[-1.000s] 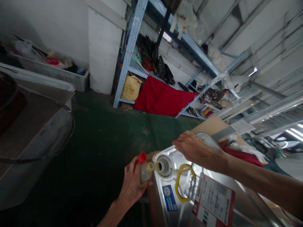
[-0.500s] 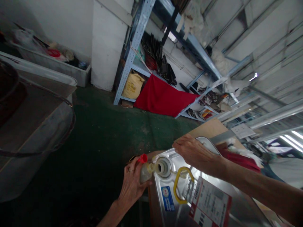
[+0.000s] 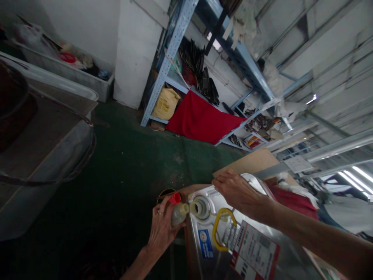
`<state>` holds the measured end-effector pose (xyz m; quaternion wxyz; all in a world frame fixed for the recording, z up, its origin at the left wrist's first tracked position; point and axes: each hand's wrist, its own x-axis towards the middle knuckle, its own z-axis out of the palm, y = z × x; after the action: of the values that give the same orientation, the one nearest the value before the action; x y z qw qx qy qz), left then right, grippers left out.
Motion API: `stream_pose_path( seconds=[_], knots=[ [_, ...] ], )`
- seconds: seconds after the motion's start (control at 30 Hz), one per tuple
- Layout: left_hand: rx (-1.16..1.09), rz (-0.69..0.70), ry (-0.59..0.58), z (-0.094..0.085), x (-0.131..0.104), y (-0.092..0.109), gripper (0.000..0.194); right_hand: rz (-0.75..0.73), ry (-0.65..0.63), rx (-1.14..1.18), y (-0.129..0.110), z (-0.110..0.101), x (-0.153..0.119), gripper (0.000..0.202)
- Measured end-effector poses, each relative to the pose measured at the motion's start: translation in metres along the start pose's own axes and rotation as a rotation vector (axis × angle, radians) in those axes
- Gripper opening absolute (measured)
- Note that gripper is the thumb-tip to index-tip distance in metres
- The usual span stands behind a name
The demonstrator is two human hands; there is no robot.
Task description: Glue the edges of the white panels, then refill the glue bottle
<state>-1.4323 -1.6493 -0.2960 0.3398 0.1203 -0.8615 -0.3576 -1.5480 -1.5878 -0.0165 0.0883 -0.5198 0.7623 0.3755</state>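
Note:
My left hand (image 3: 163,223) is closed around a small translucent plastic bottle (image 3: 176,216). A red cap (image 3: 175,198) shows at the same hand's fingertips. The bottle's open neck is right by the spout (image 3: 198,207) of a big silver metal can (image 3: 215,233), which is tilted towards it. I cannot make out whether liquid is passing between them. My right hand (image 3: 233,190) grips the can's far edge, its fingers bent over the rim. A yellow carrying handle (image 3: 218,229), a blue sticker (image 3: 205,244) and a white and red label (image 3: 255,251) are on the can's top.
Across the green floor (image 3: 131,163) stands a blue metal rack (image 3: 167,64) with a red cloth (image 3: 204,118) and a yellow bag (image 3: 166,103). A grey bin (image 3: 72,77) of odds and ends is by the wall. Brown board (image 3: 250,165) lies beyond the can.
The view has shifted slightly. Both hands keep their holds, and the bottle and can stay mouth to mouth with little visible movement.

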Motion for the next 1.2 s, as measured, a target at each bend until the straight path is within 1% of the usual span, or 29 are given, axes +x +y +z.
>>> stream_pose_path(
  seconds=[0.13,0.2,0.33,0.43,0.53,0.67,0.87,1.03,1.2],
  knots=[
    [-0.005,-0.002,0.016,0.001,-0.004,-0.002,0.065,-0.037,0.048,-0.036,0.000,0.012,0.002,0.022],
    [-0.007,-0.004,0.017,0.001,-0.005,-0.002,0.065,-0.038,0.046,-0.046,-0.001,0.015,0.003,0.022],
    [-0.008,-0.012,0.006,0.001,-0.007,-0.002,0.066,-0.020,0.013,-0.057,-0.004,0.013,0.005,0.022],
    [-0.012,-0.006,0.012,0.001,-0.007,-0.003,0.067,-0.026,0.030,-0.063,-0.006,0.011,0.005,0.021],
    [-0.004,0.014,0.021,-0.001,-0.007,-0.003,0.066,-0.026,0.035,-0.046,-0.008,0.009,0.006,0.021],
    [-0.001,-0.007,0.006,-0.006,-0.007,-0.002,0.064,-0.011,-0.004,-0.044,-0.011,0.007,0.007,0.021],
    [-0.051,-0.016,0.008,-0.007,-0.006,-0.001,0.065,-0.054,0.061,-0.076,-0.011,0.016,0.008,0.020],
    [-0.074,-0.019,-0.016,-0.006,-0.007,-0.003,0.067,-0.029,0.056,-0.095,-0.011,0.022,0.011,0.022],
    [-0.080,-0.007,0.007,-0.006,-0.006,-0.002,0.066,-0.041,0.068,-0.094,-0.009,0.028,0.013,0.020]
  ],
)
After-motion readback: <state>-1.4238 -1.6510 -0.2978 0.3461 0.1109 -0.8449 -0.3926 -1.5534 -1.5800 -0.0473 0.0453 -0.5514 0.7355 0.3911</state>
